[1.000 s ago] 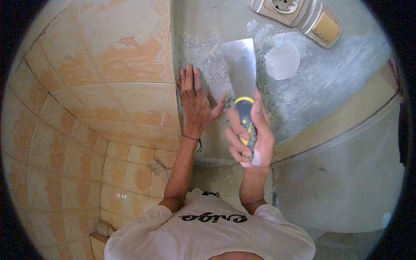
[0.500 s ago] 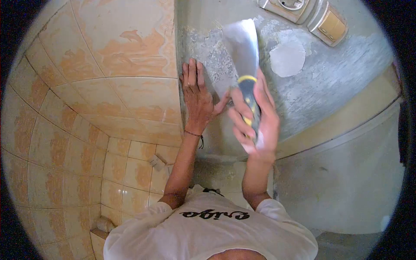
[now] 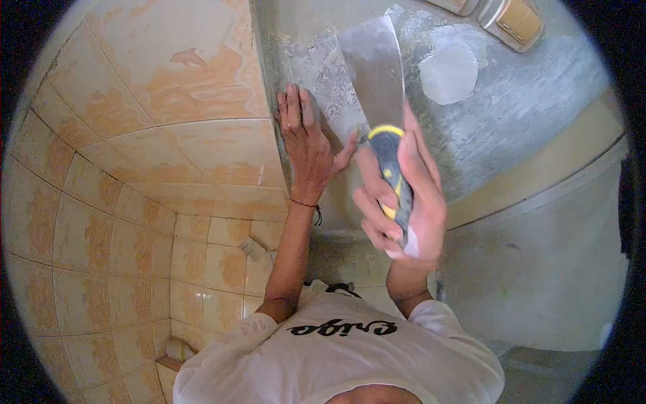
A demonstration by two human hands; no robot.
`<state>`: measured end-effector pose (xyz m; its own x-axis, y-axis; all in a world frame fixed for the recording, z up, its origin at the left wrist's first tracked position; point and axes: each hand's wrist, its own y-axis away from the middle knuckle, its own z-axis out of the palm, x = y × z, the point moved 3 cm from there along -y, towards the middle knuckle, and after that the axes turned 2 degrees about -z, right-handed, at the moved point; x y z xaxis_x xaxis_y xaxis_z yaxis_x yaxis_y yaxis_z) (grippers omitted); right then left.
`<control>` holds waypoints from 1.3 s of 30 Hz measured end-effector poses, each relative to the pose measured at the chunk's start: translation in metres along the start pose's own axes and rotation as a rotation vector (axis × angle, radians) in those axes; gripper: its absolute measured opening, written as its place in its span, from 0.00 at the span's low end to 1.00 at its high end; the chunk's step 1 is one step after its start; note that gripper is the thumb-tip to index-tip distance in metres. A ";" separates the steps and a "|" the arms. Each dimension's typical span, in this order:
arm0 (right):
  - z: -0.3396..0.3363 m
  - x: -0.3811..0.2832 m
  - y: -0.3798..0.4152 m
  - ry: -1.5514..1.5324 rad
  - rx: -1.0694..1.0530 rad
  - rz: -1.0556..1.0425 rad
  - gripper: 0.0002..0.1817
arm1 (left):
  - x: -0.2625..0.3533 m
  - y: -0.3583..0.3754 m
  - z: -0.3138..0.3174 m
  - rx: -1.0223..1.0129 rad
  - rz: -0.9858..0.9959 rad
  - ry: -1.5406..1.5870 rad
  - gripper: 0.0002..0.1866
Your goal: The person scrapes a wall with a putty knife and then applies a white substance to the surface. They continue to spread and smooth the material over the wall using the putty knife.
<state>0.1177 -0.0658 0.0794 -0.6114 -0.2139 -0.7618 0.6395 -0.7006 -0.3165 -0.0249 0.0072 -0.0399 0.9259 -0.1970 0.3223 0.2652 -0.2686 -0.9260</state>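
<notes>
Up the wall (image 3: 552, 87) the scraper (image 3: 382, 118) has been shifted, its blade (image 3: 373, 64) seen between the left hand (image 3: 307, 145) and the white patch (image 3: 449, 74). Its handle (image 3: 387, 149) is gripped by the right hand (image 3: 422, 195); the left, thumb spread, is rested on the wall beside the tiles (image 3: 195, 145).

My scraper (image 3: 381, 113) showed a silver-grey blade (image 3: 371, 71), a yellow collar (image 3: 385, 128) and a dark grey handle (image 3: 388, 148) marked with yellow. The wall (image 3: 538, 94) was streaky grey, its round patch (image 3: 449, 74) whitish. I wore a white shirt (image 3: 343, 367) with black lettering (image 3: 343, 328) and a dark bracelet (image 3: 303, 203). The tiles (image 3: 134, 60) were cream, mottled orange, one bearing an orange dolphin (image 3: 190, 59); the switch (image 3: 517, 23) was tan.
</notes>
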 end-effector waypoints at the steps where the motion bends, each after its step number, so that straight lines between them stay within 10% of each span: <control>1: -0.001 0.003 -0.004 -0.002 0.000 0.001 0.29 | -0.003 0.001 0.002 0.025 0.027 -0.046 0.55; 39: -0.016 0.004 -0.003 -0.041 0.020 -0.015 0.30 | 0.008 -0.001 -0.008 0.002 0.000 -0.063 0.40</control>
<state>0.1211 -0.0536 0.0680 -0.6397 -0.2304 -0.7333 0.6208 -0.7174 -0.3161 -0.0196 -0.0019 -0.0349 0.9410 -0.1376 0.3091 0.2654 -0.2664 -0.9266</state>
